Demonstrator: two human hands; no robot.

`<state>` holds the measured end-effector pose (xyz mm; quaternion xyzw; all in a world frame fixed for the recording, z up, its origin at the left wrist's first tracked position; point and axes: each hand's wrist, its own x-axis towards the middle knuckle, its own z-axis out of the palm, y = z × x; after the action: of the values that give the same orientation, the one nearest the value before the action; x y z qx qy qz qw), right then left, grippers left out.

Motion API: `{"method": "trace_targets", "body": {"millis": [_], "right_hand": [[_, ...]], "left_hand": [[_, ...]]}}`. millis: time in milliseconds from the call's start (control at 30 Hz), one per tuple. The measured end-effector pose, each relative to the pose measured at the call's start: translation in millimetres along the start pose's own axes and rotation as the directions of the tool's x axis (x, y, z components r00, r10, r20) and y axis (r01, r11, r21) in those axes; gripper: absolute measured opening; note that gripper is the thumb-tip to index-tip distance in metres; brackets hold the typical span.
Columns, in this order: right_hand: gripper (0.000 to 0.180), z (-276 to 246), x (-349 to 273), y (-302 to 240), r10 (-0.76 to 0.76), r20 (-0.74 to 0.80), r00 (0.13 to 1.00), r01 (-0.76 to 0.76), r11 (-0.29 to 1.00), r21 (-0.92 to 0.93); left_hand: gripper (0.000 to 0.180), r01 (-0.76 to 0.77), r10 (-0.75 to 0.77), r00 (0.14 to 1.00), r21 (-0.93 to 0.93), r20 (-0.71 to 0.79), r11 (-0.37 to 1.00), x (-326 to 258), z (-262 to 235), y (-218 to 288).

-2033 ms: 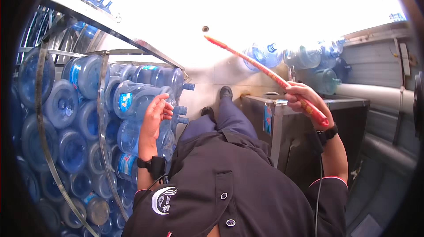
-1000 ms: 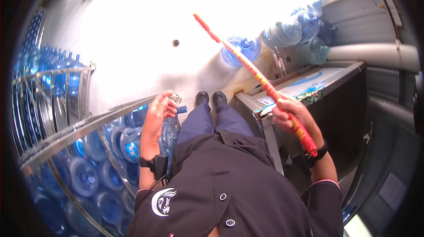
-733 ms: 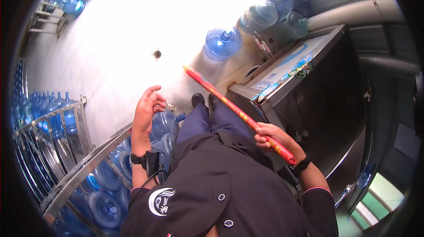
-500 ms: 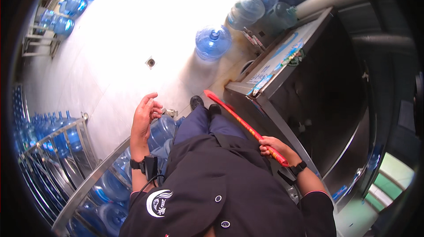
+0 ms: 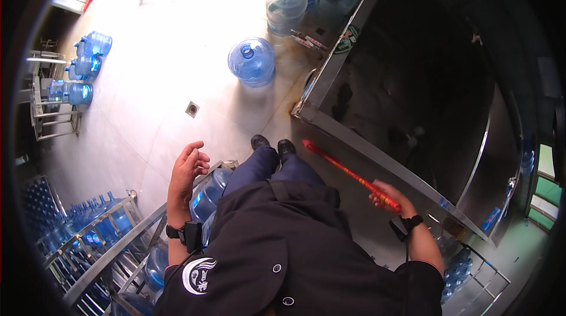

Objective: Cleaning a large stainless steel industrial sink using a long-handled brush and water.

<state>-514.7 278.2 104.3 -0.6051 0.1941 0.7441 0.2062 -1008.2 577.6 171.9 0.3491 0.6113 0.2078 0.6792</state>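
My right hand (image 5: 392, 193) is closed round one end of a long, thin red stick (image 5: 342, 167) with yellow marks. From my fist the stick slants forward and left, its far tip hanging in front of my shoes. What kind of stick it is I cannot make out. On the other side, my left hand (image 5: 187, 170) is raised with its fingers apart and slightly bent, holding nothing. Beneath and beside that arm, large blue water bottles (image 5: 207, 197) lie in a metal rack (image 5: 112, 260).
One clear blue bottle (image 5: 252, 63) stands alone on the tiled floor (image 5: 135, 121) ahead, near a square drain (image 5: 191, 109). A big dark metal cabinet (image 5: 407, 92) rises at my right. More bottles (image 5: 82, 68) are by a rack at far left, others (image 5: 288, 6) beyond the cabinet's corner.
The view has shifted, and the cabinet now appears more from above. My right hand with the stick has moved out to the right. The left hand keeps its loose, empty pose.
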Motion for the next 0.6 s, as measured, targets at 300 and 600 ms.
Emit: {"method": "trace_targets", "body": {"millis": [300,600], "right_hand": [[0.038,-76,13,13,-0.543,-0.187,0.819,0.569,0.727,0.384],[0.027,-66,-12,22,-0.628,-0.343,0.699,0.154,0.601,-0.784]], "left_hand": [[0.034,0.003,-0.002,1.0,0.056,-0.019,0.998,-19,31,-5],[0.031,-0.021,0.022,1.0,0.005,-0.015,1.0,-19,20,4]]}}
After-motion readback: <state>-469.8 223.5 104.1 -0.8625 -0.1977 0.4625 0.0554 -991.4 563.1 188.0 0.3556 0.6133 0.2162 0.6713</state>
